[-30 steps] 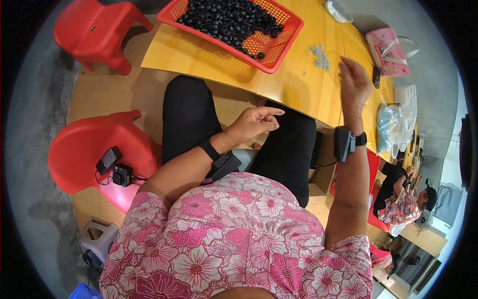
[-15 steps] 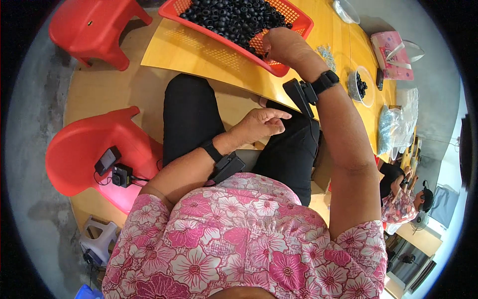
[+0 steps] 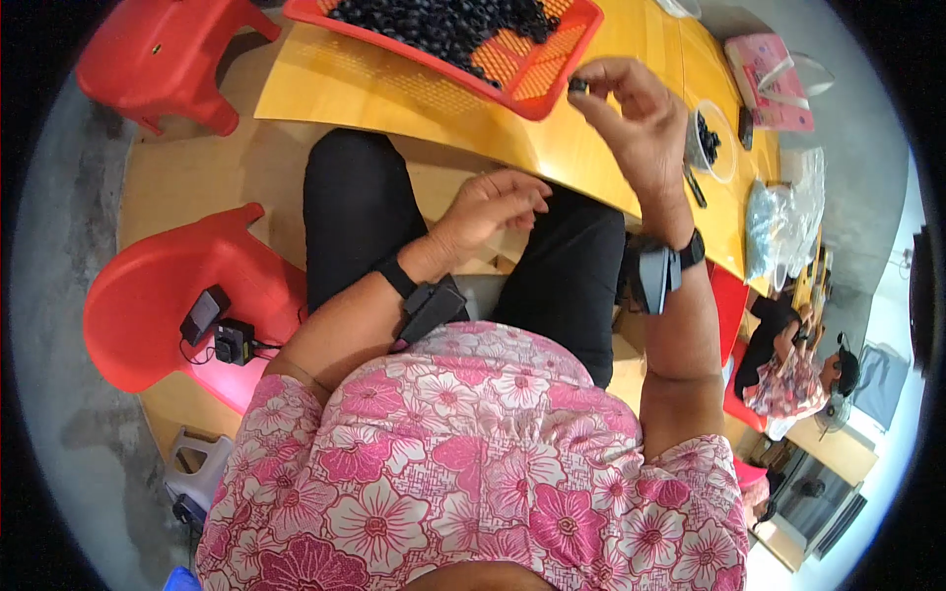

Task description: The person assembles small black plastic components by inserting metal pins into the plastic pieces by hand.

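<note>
My right hand (image 3: 641,123) is raised over the table, just right of the red basket (image 3: 588,44). Between its thumb and fingertip it pinches a small black ring-like part (image 3: 577,87). Many similar black parts (image 3: 434,34) lie heaped in the basket, leaving its right end bare. In front of the table edge, above my lap, my left hand (image 3: 483,215) has its fingers loosely bent and apart, with nothing visible in them. Black straps with small devices sit on both wrists.
On the yellow table (image 3: 631,49) stand a clear bowl (image 3: 724,148) of black parts, a pink bag (image 3: 774,84) and clear plastic bags (image 3: 783,222). Red plastic seats (image 3: 163,59) stand at left, one holding small electronics (image 3: 232,343). Another person (image 3: 793,379) sits at far right.
My right hand has come out of the basket, moving right and toward me with a black part in its pinch. My left hand has shifted slightly left and up, its fingers more bent.
</note>
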Demonstrator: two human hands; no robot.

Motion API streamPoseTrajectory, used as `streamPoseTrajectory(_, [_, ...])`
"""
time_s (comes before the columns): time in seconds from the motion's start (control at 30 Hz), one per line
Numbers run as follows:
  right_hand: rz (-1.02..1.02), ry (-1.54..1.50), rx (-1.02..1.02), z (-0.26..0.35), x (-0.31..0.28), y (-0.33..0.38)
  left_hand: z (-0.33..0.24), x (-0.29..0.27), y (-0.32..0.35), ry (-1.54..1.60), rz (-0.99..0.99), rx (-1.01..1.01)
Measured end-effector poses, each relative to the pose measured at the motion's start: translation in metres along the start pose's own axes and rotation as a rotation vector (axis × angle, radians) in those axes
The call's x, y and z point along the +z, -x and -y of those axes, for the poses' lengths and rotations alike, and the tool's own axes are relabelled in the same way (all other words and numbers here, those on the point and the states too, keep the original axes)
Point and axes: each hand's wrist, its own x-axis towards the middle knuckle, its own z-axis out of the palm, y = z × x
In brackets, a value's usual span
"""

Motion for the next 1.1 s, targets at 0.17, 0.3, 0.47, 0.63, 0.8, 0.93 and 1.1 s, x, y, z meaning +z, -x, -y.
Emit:
streamPoseTrajectory(0.17, [-0.041, -0.108, 0.178, 0.0, 0.004, 0.079, -0.001, 0.0, -0.004, 0.147, 0.02, 0.063])
streamPoseTrajectory(0.3, [-0.019, 0.092, 0.144, 0.006, 0.012, 0.106, 0.0, 0.009, -0.002, 0.071, -0.003, 0.056])
streamPoseTrajectory(0.47, [0.021, 0.219, 0.012, 0.006, 0.02, 0.119, 0.006, 0.009, 0.004, -0.012, -0.009, 0.058])
streamPoseTrajectory(0.63, [-0.029, 0.042, 0.173, -0.003, 0.022, 0.125, 0.009, 0.008, 0.007, -0.006, -0.017, 0.028])
streamPoseTrajectory(0.8, [-0.036, 0.006, 0.192, -0.013, 0.024, 0.125, 0.008, 0.006, 0.004, -0.025, 0.039, 0.049])
streamPoseTrajectory(0.93, [-0.03, -0.169, 0.262, -0.019, 0.025, 0.119, 0.004, 0.006, -0.001, -0.014, 0.056, 0.061])
streamPoseTrajectory(1.1, [-0.003, -0.02, 0.231, -0.011, 0.025, 0.109, -0.003, 0.009, 0.003, -0.068, -0.001, 0.031])
